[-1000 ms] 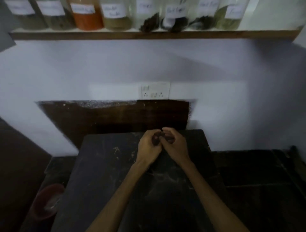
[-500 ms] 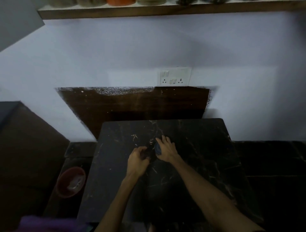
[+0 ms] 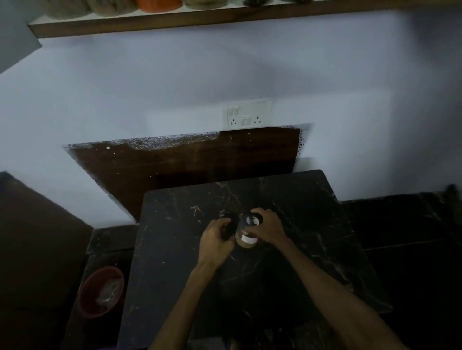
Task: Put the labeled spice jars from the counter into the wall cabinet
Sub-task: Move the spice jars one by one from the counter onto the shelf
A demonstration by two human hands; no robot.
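Several jars already stand along the wooden shelf [image 3: 225, 18] at the top of the view, only their bottoms showing: an orange-filled jar [image 3: 158, 3] between paler, brownish ones. Most of the work therefore looks done, though how many sit up there cannot be counted from this angle.

Still down on the black marble counter [image 3: 312, 224] is at least one spice jar [image 3: 247, 239], a small clear one with a layer of tan powder in its base and a white label. The right hand [image 3: 268, 228] curls over its dark lid [image 3: 252, 219], which carries a white patch of its own, fingers wrapped round the top. The left hand [image 3: 216, 237] is closed around something dark [image 3: 231, 224] just beside that jar, touching or nearly touching it; whether this is a second jar or a loose lid cannot be told in the dim light.

What seems left, as a judgement: lift what the hands hold up to the shelf and set it among the others. No other jars show on the counter.

No writing can be read. The jar's label and the lid's patch are blank white blurs at this size, and no brand is visible. The white switch-and-socket plate [image 3: 247, 113] on the wall bears no legible marking either. A red bowl [image 3: 101, 291] sits low at the left, beside the counter.
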